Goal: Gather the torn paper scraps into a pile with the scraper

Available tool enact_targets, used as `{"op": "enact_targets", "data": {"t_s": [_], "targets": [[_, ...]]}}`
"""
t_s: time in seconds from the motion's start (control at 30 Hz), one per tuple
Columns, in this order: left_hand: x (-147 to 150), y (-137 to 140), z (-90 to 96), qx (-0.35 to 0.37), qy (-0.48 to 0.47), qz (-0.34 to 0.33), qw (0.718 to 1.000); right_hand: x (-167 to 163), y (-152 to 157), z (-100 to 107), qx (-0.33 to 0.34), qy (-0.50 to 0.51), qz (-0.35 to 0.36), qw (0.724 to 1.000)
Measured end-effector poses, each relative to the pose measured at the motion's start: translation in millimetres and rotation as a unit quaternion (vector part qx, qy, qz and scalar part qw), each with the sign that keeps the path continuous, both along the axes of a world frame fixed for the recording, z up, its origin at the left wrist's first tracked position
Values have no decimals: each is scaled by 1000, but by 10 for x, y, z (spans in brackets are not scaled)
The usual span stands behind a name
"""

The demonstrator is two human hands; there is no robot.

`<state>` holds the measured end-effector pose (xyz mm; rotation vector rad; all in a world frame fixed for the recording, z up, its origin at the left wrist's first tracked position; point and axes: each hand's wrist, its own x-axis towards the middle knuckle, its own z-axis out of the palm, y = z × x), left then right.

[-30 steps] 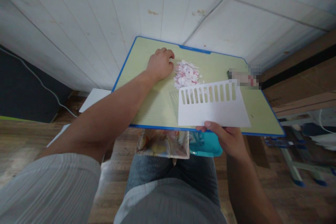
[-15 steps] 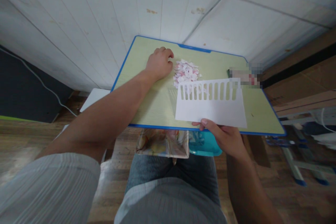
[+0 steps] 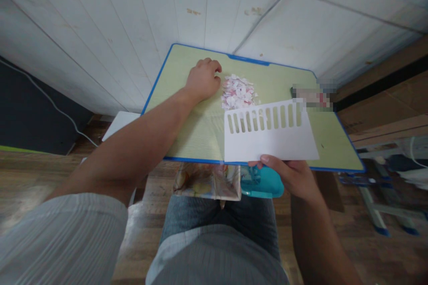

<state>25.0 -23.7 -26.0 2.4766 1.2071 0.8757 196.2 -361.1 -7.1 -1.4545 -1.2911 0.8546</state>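
Note:
My right hand (image 3: 290, 173) pinches the lower edge of a white sheet (image 3: 270, 144) with a row of long rounded slots along its upper part. The thumb lies on top of the sheet and the fingers are under it. A heap of small white and pinkish paper scraps (image 3: 238, 92) lies just beyond the sheet's upper left corner. Left of that heap, my left hand (image 3: 203, 79) rests on the yellow-green table (image 3: 197, 138), back upward. Its fingers are loosely bent, with a gap between thumb and forefinger, and I see nothing in them.
Under the table's near edge sit a patterned fabric box (image 3: 207, 187) and a turquoise plastic bin (image 3: 267, 187). A blurred-out item (image 3: 310, 97) lies at the table's right side. A white panelled wall (image 3: 194, 9) borders the back; cardboard boxes (image 3: 384, 98) stand at right.
The slotted sheet has shifted slightly toward me and turned, its left end dropping nearer the front edge. My right hand moved a little right with it. The left hand has stayed put.

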Motion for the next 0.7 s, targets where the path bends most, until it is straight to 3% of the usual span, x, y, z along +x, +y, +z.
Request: {"op": "enact_targets", "data": {"t_s": [0.07, 0.2, 0.27, 0.37, 0.47, 0.7], "targets": [[1, -1, 3, 0, 3, 3, 1000, -20, 30, -57, 44, 44, -71, 996], [5, -28, 33, -6, 14, 6, 1000, -41, 74, -159, 156, 127, -215, 956], [6, -38, 45, -7, 16, 7, 1000, -34, 56, -165, 138, 109, -192, 966], [7, -32, 42, -6, 20, 4, 1000, -35, 2, -118, 66, 13, -98, 993], [6, -3, 16, -3, 9, -2, 1000, -60, -29, -52, 39, -61, -34, 997], [5, 35, -30, -3, -19, -8, 1000, -13, -46, 29, 31, -41, 29, 998]]}}
